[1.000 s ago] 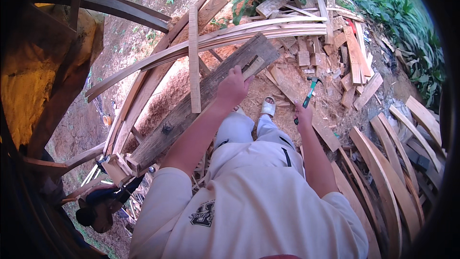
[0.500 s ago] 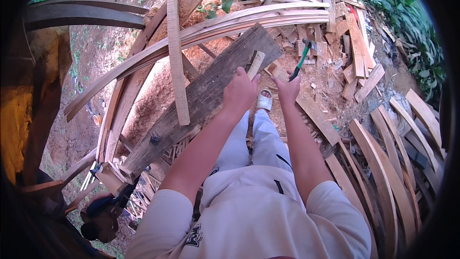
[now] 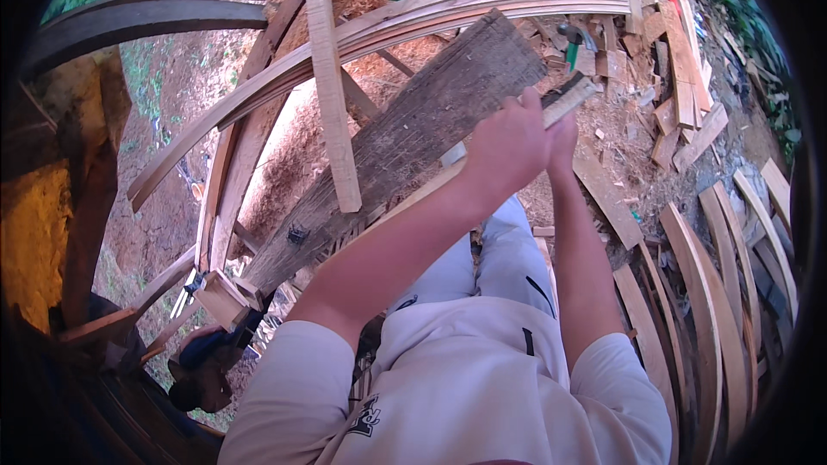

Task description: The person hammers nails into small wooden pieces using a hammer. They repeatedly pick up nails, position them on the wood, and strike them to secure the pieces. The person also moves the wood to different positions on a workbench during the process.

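My left hand [image 3: 510,145] is closed round a long, narrow wooden strip [image 3: 572,100] with a dark patch near its far end. The strip runs back toward the lower left, partly hidden under my left forearm. Close against it, my right hand [image 3: 562,143] is partly covered by the left hand and the strip. From behind the strip rises a hammer [image 3: 572,53] with a green handle and dark head, held in my right hand; its grip is hidden. A weathered grey plank [image 3: 431,112] slants just left of my hands.
A bundle of curved strips [image 3: 482,2] crosses over the plank's far side, with a pale upright board [image 3: 327,86] against it. Offcuts [image 3: 680,77] pile up at far right. Curved boards [image 3: 689,310] lean at near right. Another person [image 3: 203,375] is at lower left.
Both hands have moved right and come together. The strip now lies more crosswise, showing more of its length. The hammer's handle has passed mostly behind the strip.
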`<state>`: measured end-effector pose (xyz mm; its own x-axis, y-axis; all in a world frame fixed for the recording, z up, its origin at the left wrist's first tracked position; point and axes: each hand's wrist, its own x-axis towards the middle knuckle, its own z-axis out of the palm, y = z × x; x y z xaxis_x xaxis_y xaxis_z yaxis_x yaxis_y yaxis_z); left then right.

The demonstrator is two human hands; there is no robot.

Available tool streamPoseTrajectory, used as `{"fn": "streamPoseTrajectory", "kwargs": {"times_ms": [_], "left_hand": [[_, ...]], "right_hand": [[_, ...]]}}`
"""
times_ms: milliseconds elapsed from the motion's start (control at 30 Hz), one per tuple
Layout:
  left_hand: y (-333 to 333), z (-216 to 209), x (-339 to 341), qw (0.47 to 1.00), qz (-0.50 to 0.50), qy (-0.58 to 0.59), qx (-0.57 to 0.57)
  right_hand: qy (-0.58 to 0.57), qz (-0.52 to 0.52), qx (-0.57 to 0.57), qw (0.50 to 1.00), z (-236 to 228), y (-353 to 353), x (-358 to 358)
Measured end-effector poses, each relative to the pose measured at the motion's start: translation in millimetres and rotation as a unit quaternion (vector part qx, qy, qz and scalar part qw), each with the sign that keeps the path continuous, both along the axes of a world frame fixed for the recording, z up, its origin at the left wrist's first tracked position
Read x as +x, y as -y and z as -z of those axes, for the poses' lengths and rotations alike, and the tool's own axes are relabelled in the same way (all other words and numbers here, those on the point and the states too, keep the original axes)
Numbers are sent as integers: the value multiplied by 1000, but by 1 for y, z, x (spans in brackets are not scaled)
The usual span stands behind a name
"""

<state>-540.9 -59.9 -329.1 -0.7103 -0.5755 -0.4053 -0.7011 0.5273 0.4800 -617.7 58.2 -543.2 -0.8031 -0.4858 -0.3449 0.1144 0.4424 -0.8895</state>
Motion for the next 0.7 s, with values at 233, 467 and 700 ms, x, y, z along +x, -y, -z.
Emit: {"fn": "streamPoseTrajectory", "kwargs": {"times_ms": [233,467,700], "left_hand": [[-18,65,1,992,-63,-111,-5],[9,101,35,993,-24,-85,-76],[25,95,68,993,15,46,-105]], "right_hand": [[-22,-75,10,997,-27,5,-28],[-61,-113,54,990,-7,-9,-56],[-2,-100,47,994,-36,-4,-48]]}}
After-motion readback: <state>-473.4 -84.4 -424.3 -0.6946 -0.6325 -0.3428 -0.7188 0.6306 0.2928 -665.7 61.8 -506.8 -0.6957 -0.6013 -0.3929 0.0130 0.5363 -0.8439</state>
